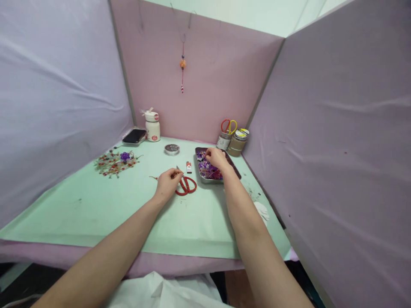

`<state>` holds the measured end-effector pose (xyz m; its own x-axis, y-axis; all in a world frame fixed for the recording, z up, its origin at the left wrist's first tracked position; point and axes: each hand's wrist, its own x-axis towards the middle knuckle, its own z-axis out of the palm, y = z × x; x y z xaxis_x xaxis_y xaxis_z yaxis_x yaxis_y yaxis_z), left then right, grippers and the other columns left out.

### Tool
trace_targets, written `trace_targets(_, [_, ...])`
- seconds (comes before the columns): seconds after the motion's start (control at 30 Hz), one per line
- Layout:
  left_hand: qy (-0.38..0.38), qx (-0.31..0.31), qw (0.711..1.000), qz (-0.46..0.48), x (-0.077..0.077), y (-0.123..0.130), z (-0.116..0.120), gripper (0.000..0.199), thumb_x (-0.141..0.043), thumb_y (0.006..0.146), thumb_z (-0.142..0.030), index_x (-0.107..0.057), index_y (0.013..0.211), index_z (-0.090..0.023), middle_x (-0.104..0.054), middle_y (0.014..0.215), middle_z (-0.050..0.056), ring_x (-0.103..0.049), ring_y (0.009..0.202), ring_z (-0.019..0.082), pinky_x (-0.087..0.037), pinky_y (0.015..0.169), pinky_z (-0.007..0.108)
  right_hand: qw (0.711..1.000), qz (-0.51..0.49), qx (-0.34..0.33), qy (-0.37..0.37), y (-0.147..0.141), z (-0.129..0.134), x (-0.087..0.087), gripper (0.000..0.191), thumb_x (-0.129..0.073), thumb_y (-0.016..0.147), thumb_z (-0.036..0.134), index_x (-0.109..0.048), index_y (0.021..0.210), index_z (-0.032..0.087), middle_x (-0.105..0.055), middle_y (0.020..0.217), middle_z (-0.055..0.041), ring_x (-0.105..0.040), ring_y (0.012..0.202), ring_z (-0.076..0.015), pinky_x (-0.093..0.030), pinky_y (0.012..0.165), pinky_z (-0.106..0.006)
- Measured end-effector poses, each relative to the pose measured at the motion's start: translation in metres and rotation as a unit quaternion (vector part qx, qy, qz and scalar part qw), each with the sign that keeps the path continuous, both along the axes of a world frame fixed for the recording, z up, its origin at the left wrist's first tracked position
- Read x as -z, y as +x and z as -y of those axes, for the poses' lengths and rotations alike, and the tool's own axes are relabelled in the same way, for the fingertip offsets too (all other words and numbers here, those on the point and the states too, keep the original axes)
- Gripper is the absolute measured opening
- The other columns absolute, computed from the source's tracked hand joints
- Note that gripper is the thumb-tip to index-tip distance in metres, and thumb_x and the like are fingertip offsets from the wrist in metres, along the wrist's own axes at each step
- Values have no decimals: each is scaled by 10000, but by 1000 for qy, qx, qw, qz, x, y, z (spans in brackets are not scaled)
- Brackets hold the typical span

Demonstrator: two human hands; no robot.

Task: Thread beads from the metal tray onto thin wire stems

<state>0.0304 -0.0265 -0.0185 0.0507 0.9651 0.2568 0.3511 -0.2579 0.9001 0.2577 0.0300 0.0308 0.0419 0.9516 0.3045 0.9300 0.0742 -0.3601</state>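
Note:
My left hand [167, 183] is over the mat with thumb and fingers pinched together. What they hold is too small to make out. A thin reddish strand end [153, 177] sticks out to the left of that hand. Red-handled scissors [190, 185] lie right beside it, their blades partly covered by the fingers. My right hand [216, 158] reaches over a metal tray [212, 181] of purple, pink and clear beads [206, 168]. Its fingertips are drawn together at the beads, and whether a bead is between them is hidden.
A red-and-white lighter [189, 167] and a round clear container [171, 149] lie behind the scissors. Beaded strands [115, 163] are heaped at left, near a phone [134, 136] and a white bottle [153, 126]. Behind the tray stand a scissors can [224, 141] and a jar [238, 143]. A beaded pendant [183, 64] hangs behind.

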Motion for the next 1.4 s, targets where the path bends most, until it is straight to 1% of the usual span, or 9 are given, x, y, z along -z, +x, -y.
trace_targets(0.07, [18,-7,1000,19,-2,0,1,177,-577,725,-327,-667,753,-177,-579,617,-14,-479,588,133,-364,576,262,991,-105,-78,35,-11,0,-5,146,-523,726,145,-649,792,179,-683,814,-35,-585,775,-160,-404,755,-295])
trace_targets(0.1, [27,-11,999,30,-3,0,1,168,-575,730,-318,-664,755,-178,-598,646,-6,-497,606,136,-382,598,265,979,-163,-122,33,-18,1,-6,127,-537,717,156,-645,781,174,-673,784,-26,-577,741,-147,-410,721,-276])
trace_targets(0.2, [80,-39,995,48,-6,-2,0,134,-578,741,-297,-654,743,-187,-627,754,19,-537,693,149,-423,688,286,917,-322,-233,-23,-44,7,-10,107,-606,693,224,-649,775,172,-662,759,-6,-570,708,-126,-424,690,-253])
trace_targets(0.3, [143,-86,984,55,-8,-4,-1,95,-591,741,-273,-652,729,-201,-610,837,37,-554,830,173,-434,796,314,865,-409,-279,-89,-66,16,-9,166,-682,644,266,-663,780,173,-668,757,-6,-575,706,-119,-432,685,-252])
trace_targets(0.4, [164,-88,979,82,-8,-5,-2,75,-585,751,-246,-641,722,-205,-618,867,38,-565,915,181,-422,870,331,836,-457,-273,-133,-75,22,-6,206,-722,617,277,-661,785,174,-677,776,-13,-581,711,-116,-426,661,-246])
trace_targets(0.53, [141,-87,981,99,-8,-6,-2,70,-578,753,-229,-642,745,-201,-640,899,38,-571,953,183,-422,854,325,813,-491,-270,-157,-77,23,1,232,-753,591,278,-653,775,177,-671,771,-7,-582,706,-110,-425,665,-248])
trace_targets(0.83, [111,-96,984,97,-9,-6,-1,83,-574,747,-246,-640,760,-197,-646,936,49,-566,980,193,-411,854,334,799,-506,-272,-175,-79,23,2,273,-778,555,288,-649,771,183,-658,736,1,-557,663,-108,-407,626,-247])
trace_targets(1.2, [107,-88,984,109,-7,-6,-2,100,-570,755,-255,-641,767,-184,-657,914,44,-578,944,180,-411,782,299,756,-545,-291,-216,-79,22,8,292,-789,580,329,-625,772,181,-628,718,18,-489,616,-70,-359,600,-224])
trace_targets(1.4, [103,-91,985,103,-6,-6,-3,103,-575,755,-270,-638,764,-189,-656,923,44,-578,947,185,-413,786,304,741,-561,-285,-235,-81,20,12,319,-811,557,344,-622,764,192,-573,731,32,-485,666,-77,-379,632,-224])
